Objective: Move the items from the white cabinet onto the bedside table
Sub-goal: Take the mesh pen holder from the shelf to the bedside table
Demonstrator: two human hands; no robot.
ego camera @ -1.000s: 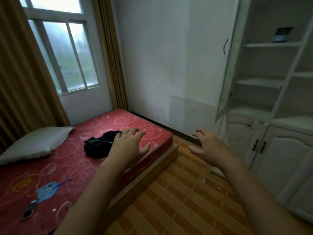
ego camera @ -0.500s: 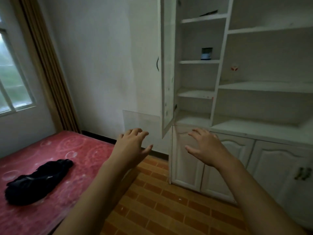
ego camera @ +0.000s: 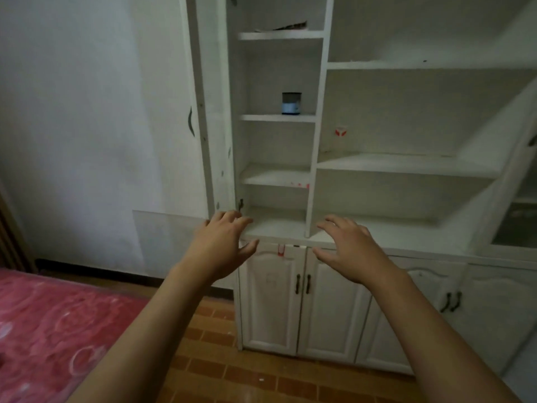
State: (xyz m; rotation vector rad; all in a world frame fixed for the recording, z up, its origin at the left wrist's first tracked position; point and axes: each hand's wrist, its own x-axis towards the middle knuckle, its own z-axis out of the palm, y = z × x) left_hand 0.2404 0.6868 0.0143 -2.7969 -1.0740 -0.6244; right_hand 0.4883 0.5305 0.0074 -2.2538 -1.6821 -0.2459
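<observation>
White cabinet [ego camera: 319,158] holds a small jar [ego camera: 291,103], upright on a shelf well above both hands; left hand [ego camera: 222,242] and right hand [ego camera: 347,250] hover empty, fingers spread, about equally near.

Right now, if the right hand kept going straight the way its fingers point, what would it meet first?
Probably the white cabinet, at its lowest open shelf just right of the upright divider. The right hand is open, holds nothing, and nothing visible lies between, though depth is hard to judge from this single view.

Open cabinet door [ego camera: 213,112] left of shelves [ego camera: 277,117]; shelf fronts unobstructed.
</observation>
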